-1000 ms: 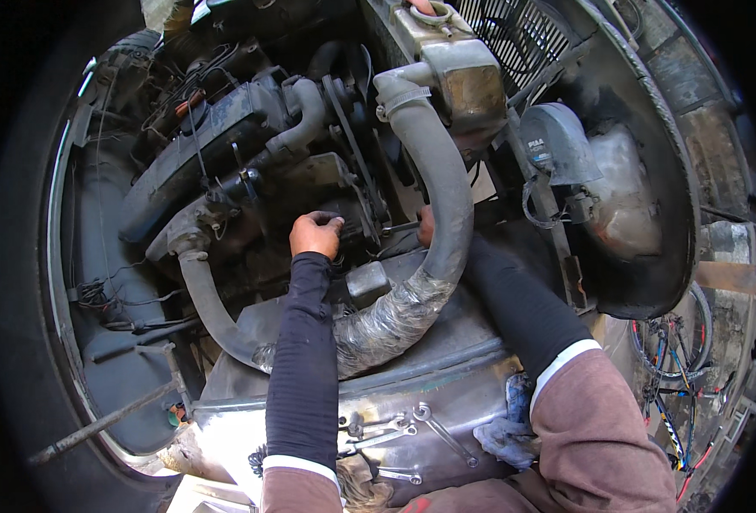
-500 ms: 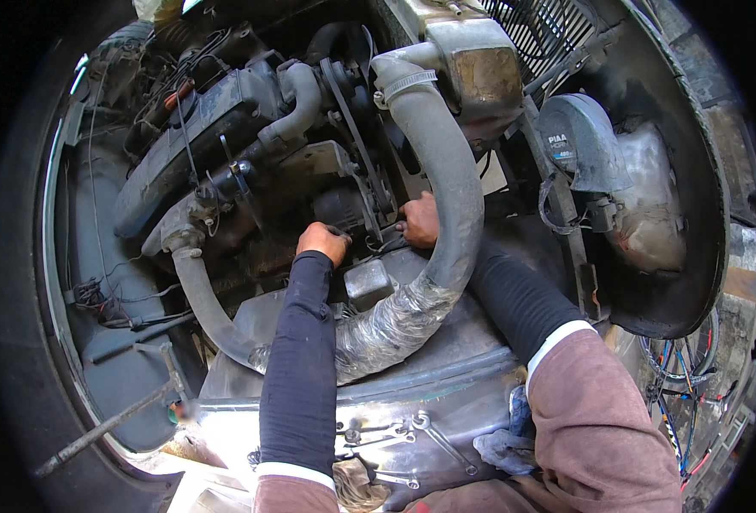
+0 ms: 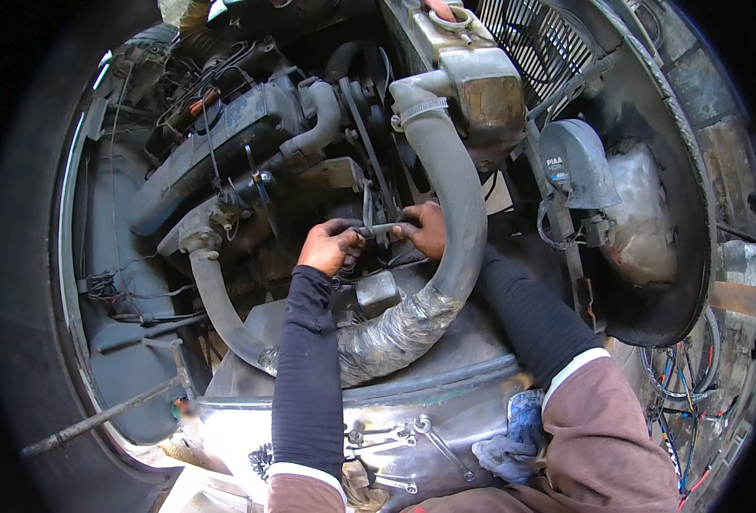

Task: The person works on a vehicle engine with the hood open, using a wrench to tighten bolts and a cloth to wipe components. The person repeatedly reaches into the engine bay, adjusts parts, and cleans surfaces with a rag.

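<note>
A short grey rod (image 3: 382, 228), bolt-like in shape, spans the gap between my two hands over the engine. My left hand (image 3: 330, 246) pinches its left end with curled fingers. At the other end, the thumb and fingers of my right hand (image 3: 423, 231) close on it. The rod's ends are hidden in my fingers, so its exact kind is unclear. A thick grey hose (image 3: 453, 184) curves just right of my right hand. Its lower part, wrapped in shiny film (image 3: 403, 329), passes below both hands. Behind the rod rises a drive belt (image 3: 367, 145).
Several wrenches (image 3: 436, 446) lie on the metal panel near me, beside a blue rag (image 3: 514, 440). A thinner hose (image 3: 221, 299) runs down at left. A metal T-shaped bar (image 3: 108, 415) juts out lower left. A horn (image 3: 574, 162) is mounted at right, with a bicycle (image 3: 685, 385) beyond.
Both hands were lower among the engine parts; now they are raised closer together, with the grey rod visible between them. The whole view has shifted slightly.
</note>
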